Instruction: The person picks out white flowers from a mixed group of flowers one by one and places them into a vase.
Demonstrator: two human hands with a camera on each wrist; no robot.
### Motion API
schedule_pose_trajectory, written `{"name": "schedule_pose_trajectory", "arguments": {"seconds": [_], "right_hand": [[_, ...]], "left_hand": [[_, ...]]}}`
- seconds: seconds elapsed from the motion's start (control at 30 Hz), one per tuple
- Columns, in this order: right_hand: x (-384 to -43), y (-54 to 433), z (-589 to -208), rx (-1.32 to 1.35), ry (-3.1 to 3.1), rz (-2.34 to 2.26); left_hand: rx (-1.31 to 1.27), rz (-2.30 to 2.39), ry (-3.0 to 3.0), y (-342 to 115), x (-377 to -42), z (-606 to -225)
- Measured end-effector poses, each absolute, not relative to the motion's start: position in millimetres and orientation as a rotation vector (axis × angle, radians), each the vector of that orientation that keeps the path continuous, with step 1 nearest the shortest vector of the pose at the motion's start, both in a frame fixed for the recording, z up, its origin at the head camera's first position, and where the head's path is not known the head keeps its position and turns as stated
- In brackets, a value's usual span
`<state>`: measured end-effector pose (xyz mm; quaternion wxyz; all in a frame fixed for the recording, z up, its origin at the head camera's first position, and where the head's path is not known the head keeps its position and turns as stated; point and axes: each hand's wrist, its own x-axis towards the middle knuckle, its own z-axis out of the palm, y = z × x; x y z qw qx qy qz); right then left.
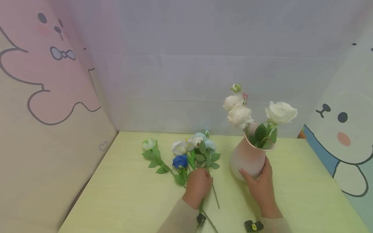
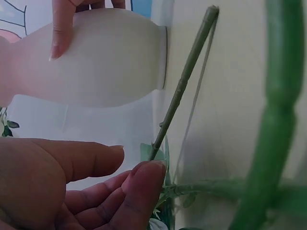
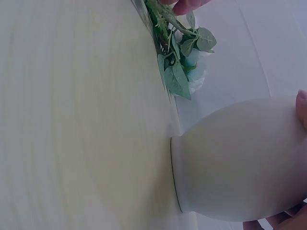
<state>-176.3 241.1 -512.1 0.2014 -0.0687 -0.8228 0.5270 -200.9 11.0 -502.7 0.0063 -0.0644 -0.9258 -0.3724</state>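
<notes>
My right hand [image 1: 262, 189] grips a pink-and-white vase [image 1: 249, 158] low on its body, thumb in front. The vase stands on the table, tilted slightly, with white flowers [image 1: 240, 115] and a white rose [image 1: 281, 112] in its mouth. My left hand [image 1: 199, 186] reaches down among loose flowers lying left of the vase. In the left wrist view its thumb [image 2: 98, 160] is apart from the fingers, and a thin green stem [image 2: 182, 86] runs behind a fingertip. A blue rose [image 1: 180, 161] and pale flowers [image 1: 179, 147] lie just beyond that hand.
A pale green-white flower [image 1: 150, 144] with a leafy stem lies farther left on the yellowish table [image 1: 116, 194]. A pale back wall [image 1: 180, 81] and side panels with cartoon bears enclose the table. Dark wrist straps [image 1: 253, 226] show near the front edge.
</notes>
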Motion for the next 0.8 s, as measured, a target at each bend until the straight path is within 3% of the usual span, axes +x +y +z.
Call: {"name": "schedule_pose_trajectory", "arguments": {"seconds": [0.33,0.8], "right_hand": [[-176,242,-512,-0.206,-2.321,1.472],[-176,242,-511,-0.208,-2.317,1.466]], "left_hand": [[-0.178,-0.775,-2.924,23,-211,-506],[-0.05,-1.04,-3.064,18,-215,-504]]}}
